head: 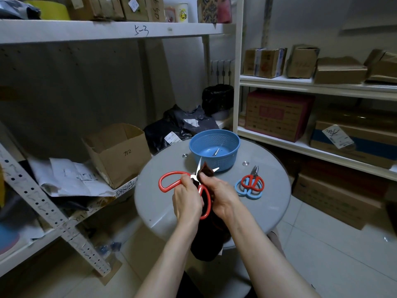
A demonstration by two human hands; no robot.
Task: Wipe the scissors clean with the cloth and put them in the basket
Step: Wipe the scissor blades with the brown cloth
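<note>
Large red-handled scissors [169, 181] are held open above the round grey table [163, 203], blades pointing toward the basket. My left hand [188, 198] grips them near the pivot. My right hand [219, 195] pinches a dark brown cloth [207, 171] against one blade; the rest of the cloth hangs down below the table edge. The blue perforated basket [214, 149] stands at the table's far side with a small metal tool inside. A red pair of small scissors [253, 182] lies on a blue pair [247, 191] at the right of the table.
White metal shelves with cardboard boxes [279, 114] line the right wall. An open carton [118, 151] and papers sit on the left shelf. Dark plastic bags [178, 125] lie behind the table. A tiled floor lies around it.
</note>
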